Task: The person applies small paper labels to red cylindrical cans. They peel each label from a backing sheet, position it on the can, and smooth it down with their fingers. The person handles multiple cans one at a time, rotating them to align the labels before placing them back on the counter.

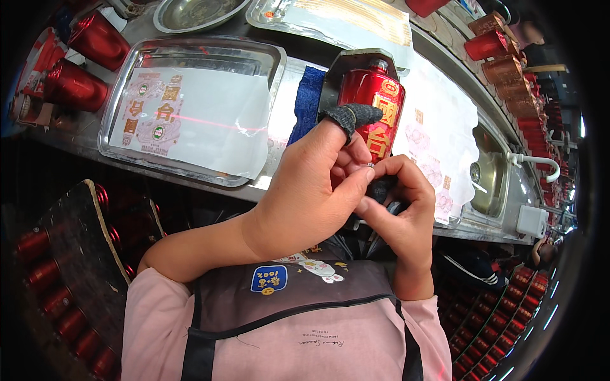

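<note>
A glossy red bottle [350, 88] with gold lettering lies in a dark angular cradle, its neck away from me. My left hand [314, 176] is over its lower part, with a dark knitted cover on one finger. Its thumb and a fingertip pinch a tiny pale piece [370, 165], too small to name. Close on the right, my right hand [405, 200] has its fingers bent, the index fingertip meeting the left thumb at that piece; a dark cover shows beneath it. Whether the right fingers grip anything is hidden. A blue cloth [309, 102] lies left of the bottle.
A steel tray [281, 71] at left holds a printed decal sheet [228, 119]. More printed sheets [443, 119] lie at right, beside a sink [493, 174] with a white tap [553, 166]. A metal bowl [200, 14] and red bottles [76, 88] stand farther off.
</note>
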Demonstrator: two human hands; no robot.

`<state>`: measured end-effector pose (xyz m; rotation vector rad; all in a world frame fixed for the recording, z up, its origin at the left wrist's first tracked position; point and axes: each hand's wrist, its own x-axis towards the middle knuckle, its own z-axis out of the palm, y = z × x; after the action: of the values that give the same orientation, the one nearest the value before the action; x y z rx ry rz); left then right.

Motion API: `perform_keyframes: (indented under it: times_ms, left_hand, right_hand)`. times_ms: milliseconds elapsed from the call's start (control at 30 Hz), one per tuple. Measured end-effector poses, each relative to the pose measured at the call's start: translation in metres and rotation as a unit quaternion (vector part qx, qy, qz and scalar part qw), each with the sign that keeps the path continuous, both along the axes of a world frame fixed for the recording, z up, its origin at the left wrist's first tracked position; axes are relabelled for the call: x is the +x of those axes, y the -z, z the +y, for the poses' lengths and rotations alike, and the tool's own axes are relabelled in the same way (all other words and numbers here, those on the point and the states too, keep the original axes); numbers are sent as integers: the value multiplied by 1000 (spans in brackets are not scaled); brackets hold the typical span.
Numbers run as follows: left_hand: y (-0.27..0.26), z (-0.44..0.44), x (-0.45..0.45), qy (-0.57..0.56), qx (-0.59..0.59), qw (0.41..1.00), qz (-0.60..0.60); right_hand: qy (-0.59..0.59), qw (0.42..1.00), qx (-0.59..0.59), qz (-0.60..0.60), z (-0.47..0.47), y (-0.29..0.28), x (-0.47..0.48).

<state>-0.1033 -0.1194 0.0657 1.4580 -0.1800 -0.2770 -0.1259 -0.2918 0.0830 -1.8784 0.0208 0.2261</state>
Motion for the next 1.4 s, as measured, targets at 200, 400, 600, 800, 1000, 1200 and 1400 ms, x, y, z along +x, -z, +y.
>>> perform_keyframes:
  times_ms: [200,400,600,800,1000,1200,1400]
  left_hand:
    - [3,-4,1,12,-81,996,37]
    - [18,3,7,-43,-10,996,-73]
    - [40,-2,26,-127,12,991,-37]
    - [39,-12,31,-142,16,989,-37]
    - [39,-16,33,-131,61,989,-44]
    - [36,-19,31,-133,0,991,-13]
    - [32,-4,32,-69,31,997,30]
  right_hand:
    - [5,997,-72,-39,2,4,-4]
    - [78,995,50,44,-7,15,-9]
    - [99,987,88,86,-16,22,-9]
    - [94,986,106,85,-16,25,-10]
    - [95,985,107,96,-16,25,-9]
    - [96,985,103,96,-15,24,-9]
    - [91,986,102,92,-16,26,-9]
